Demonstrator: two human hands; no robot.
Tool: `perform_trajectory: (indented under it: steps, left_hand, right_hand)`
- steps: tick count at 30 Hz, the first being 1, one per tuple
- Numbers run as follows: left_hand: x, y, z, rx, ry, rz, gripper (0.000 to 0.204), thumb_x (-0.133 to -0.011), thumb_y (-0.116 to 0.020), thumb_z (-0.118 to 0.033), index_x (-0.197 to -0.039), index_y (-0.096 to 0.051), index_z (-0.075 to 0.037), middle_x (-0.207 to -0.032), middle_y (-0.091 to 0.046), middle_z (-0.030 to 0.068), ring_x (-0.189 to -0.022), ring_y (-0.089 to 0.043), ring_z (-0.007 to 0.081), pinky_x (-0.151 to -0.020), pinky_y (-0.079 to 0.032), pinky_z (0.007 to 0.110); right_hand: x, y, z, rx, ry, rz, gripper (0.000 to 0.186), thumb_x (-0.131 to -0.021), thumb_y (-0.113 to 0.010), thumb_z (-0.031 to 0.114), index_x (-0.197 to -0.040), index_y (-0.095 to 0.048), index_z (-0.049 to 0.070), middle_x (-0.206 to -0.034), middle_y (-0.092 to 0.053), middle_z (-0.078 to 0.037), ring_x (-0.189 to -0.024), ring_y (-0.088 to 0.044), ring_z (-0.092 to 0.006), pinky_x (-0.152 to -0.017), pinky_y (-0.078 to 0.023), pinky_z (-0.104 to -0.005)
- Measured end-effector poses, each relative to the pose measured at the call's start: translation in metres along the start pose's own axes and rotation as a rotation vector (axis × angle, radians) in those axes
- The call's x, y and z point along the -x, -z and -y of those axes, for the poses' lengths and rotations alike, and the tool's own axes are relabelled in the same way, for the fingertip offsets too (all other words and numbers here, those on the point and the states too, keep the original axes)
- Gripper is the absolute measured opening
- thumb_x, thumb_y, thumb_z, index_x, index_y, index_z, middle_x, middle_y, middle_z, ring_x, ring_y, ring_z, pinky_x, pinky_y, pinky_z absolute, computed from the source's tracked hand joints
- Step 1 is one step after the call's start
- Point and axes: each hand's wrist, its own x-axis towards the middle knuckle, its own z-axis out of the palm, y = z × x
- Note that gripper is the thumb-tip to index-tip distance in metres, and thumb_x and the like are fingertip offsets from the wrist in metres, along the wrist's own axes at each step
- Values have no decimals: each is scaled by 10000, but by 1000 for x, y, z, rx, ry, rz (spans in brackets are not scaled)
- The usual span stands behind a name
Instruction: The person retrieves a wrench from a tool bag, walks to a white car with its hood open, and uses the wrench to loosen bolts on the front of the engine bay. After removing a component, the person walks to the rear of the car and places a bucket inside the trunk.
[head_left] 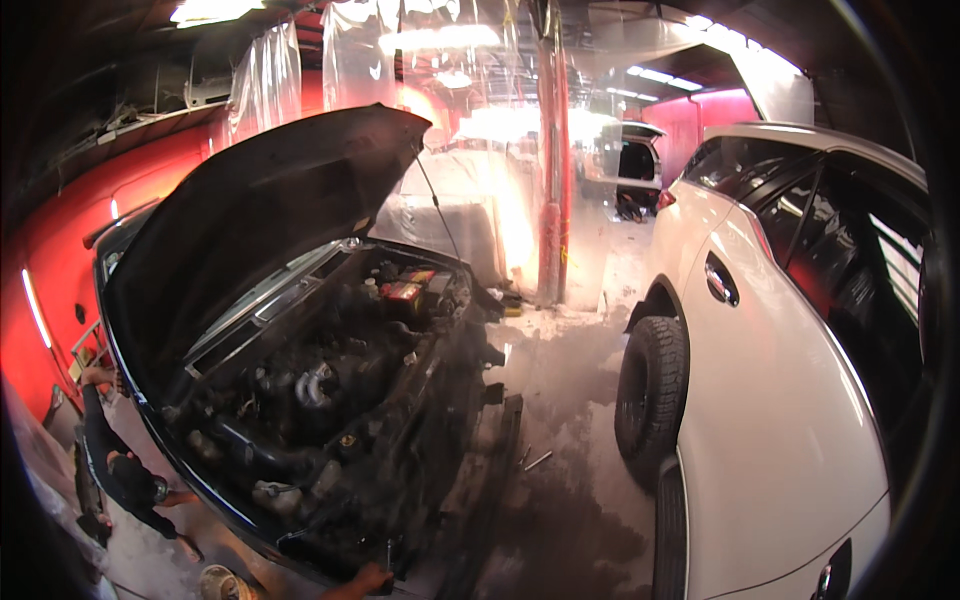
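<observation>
At the lower edge my left hand [366,580] is closed, its fingers partly cut off by the picture's rim. A slim upright tool with a metal shaft [389,556] rises from it; its exact kind is too small to make out. The hand is beside the front corner of a dark vehicle whose hood [270,200] is propped up on a thin rod [438,200]. Beyond the hand lies the exposed engine bay [310,400], with a red-topped battery [405,290] at its far side. My right hand is out of view.
A co-worker in dark clothes [125,475] bends at the vehicle's left side. A white car [770,330] with a bulky tire [655,385] stands on the right. Small metal tools [538,460] lie on the stained floor. A round container [225,583] is at lower left; a post [552,200] rises behind.
</observation>
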Motion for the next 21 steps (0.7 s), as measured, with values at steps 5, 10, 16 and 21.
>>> perform_trajectory:
  steps: [5,10,16,21]
  left_hand:
    - [-4,5,-4,-32,-54,-4,570,-791,-677,-526,-832,-706,41,-789,-671,214,-766,-663,342,-738,-502,425]
    - [5,3,-7,64,2,-40,552,-774,-685,-522,-875,-708,19,-823,-686,214,-855,-673,356,-783,-510,419]
    - [7,7,-11,34,28,-67,555,-776,-682,-510,-949,-702,16,-957,-681,224,-958,-652,362,-846,-494,419]
    - [10,7,-12,28,-17,-56,543,-785,-680,-495,-955,-701,20,-979,-676,228,-979,-645,361,-852,-489,415]
  right_hand:
    - [2,-1,-1,-356,-357,111,326,-892,-567,213,-1134,-600,-4,-983,-643,-253,-952,-622,-386,-833,-498,-469]
    - [-26,11,9,-1430,-1147,38,355,-870,-575,183,-1183,-582,15,-995,-662,-180,-862,-648,-334,-720,-540,-487]
    - [-32,-17,-10,-1344,-794,90,501,-856,-582,112,-1338,-461,48,-996,-641,-153,-838,-648,-303,-678,-554,-441]
    - [-23,-9,11,-1280,-503,-22,450,-875,-570,52,-1315,-475,65,-969,-640,-130,-816,-659,-305,-693,-556,-447]
